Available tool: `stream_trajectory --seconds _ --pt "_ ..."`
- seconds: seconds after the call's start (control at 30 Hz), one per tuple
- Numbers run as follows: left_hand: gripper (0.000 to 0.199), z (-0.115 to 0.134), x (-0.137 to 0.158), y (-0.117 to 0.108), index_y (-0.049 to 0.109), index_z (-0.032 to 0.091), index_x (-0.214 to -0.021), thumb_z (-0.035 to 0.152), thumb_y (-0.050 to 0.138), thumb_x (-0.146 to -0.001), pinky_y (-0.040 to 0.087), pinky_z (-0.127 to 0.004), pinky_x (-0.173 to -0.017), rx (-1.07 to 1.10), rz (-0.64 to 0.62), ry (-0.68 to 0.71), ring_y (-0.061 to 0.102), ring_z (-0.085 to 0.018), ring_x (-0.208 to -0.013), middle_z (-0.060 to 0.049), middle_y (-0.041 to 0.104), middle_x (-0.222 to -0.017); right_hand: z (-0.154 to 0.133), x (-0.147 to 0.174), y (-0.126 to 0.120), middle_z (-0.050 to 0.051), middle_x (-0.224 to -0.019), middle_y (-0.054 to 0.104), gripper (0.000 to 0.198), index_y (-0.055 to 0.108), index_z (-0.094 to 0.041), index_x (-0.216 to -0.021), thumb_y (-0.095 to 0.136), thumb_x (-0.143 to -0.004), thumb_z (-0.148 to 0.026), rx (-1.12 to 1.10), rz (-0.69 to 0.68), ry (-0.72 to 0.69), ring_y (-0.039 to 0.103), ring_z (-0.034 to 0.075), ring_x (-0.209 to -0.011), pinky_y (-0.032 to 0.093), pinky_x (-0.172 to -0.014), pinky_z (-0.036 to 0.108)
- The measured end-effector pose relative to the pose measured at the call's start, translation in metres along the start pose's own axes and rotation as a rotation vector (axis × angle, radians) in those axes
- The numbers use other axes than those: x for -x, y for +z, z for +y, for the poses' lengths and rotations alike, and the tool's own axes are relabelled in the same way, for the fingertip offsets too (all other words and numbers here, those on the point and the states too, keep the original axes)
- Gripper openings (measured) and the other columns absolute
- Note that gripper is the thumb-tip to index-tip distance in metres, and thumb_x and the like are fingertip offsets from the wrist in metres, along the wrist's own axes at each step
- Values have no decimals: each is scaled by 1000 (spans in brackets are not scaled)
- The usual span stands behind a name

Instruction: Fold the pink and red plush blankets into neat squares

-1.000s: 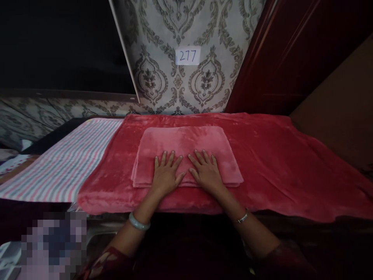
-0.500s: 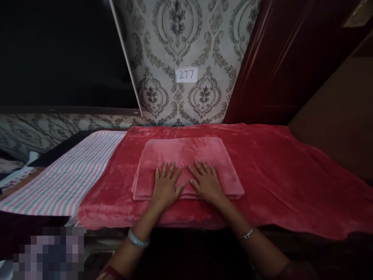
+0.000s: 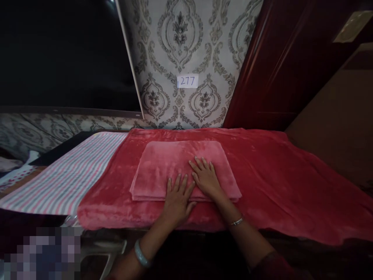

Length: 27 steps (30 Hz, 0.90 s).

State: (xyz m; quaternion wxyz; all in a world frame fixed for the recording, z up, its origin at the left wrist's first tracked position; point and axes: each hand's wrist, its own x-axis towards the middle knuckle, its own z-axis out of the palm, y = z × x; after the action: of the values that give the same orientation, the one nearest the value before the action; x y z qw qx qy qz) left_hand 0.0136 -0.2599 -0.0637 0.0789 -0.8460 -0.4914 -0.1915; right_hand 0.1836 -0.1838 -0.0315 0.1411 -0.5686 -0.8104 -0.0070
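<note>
A folded pink cloth (image 3: 163, 159), plush and stacked in layers, lies on a larger red plush blanket (image 3: 268, 175) that covers the table. My left hand (image 3: 178, 198) rests at the folded cloth's front edge, palm down, fingers stretched out over its top. Farther back and to the right, my right hand (image 3: 206, 178) lies flat on the same cloth with its fingers spread. Neither hand grips anything. A pale bangle circles my left wrist and a thin metal bracelet my right.
A striped cloth (image 3: 67, 171) lies left of the red blanket. A large dark screen (image 3: 64, 54) stands behind on the left. Patterned wallpaper carries a paper label (image 3: 187, 81) reading 277. A dark red wooden panel (image 3: 268, 70) rises at the back right.
My left hand has slid right and toward me, to the folded cloth's front edge. My right hand has shifted slightly back and left. The view has tilted a little upward.
</note>
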Motion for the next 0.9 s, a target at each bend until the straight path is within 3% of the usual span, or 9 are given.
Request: stream_trajectory --seconds 0.1,0.23,0.43,0.6,0.7,0.77,0.83,0.9 --pt "67 0 -4 -8 44 28 -155 45 62 -93 23 -65 -122 55 -15 -11 28 -37 -153 -12 40 -162 2 1 2 7 -168 31 55 39 -30 -158 37 -104 -31 7 4 -3 25 33 -154 23 -120 59" --pt "47 -11 -19 -26 58 25 -144 36 49 -99 37 -56 -117 138 -44 -61 47 -31 -143 -13 53 -153 3 0 4 5 -168 31 54 40 -31 -158 37 -104 -32 -5 28 -11 25 32 -154 24 -120 59" --pt "53 -49 -21 -32 54 22 -148 39 52 -98 22 -69 -120 -42 -73 -252 33 -38 -151 -17 40 -161 3 1 3 5 -168 31 54 41 -29 -157 35 -104 -31 -2 24 -6 26 33 -154 23 -120 59" --pt "54 -53 0 -23 56 15 -146 38 49 -98 28 -58 -122 -10 44 -259 38 -35 -149 -19 46 -157 1 0 1 5 -167 32 54 42 -30 -157 36 -104 -31 -26 18 -3 27 33 -153 23 -120 60" --pt "48 -50 12 -29 66 16 -134 38 50 -95 39 -55 -115 170 147 -282 51 -35 -139 -18 58 -147 1 -2 3 6 -166 34 53 45 -29 -155 39 -103 -30 -84 33 1 27 33 -153 23 -121 60" --pt "39 -50 22 -39 75 20 -115 41 51 -93 47 -52 -106 373 233 -309 63 -33 -123 -15 71 -128 9 -4 4 8 -162 41 52 51 -26 -151 43 -100 -30 -185 61 -18 33 32 -151 25 -121 58" --pt "31 -51 35 -49 76 23 -88 47 56 -91 56 -44 -90 635 275 -424 71 -28 -97 -10 77 -96 26 -5 2 12 -155 52 51 56 -21 -147 46 -97 -31 -341 151 -31 43 29 -145 31 -120 52" --pt "35 -50 48 -55 69 22 -71 53 65 -86 56 -33 -65 975 199 -641 68 -22 -68 -5 71 -70 52 -4 -1 14 -147 59 52 59 -18 -143 47 -95 -35 -493 325 32 51 27 -139 36 -118 48"
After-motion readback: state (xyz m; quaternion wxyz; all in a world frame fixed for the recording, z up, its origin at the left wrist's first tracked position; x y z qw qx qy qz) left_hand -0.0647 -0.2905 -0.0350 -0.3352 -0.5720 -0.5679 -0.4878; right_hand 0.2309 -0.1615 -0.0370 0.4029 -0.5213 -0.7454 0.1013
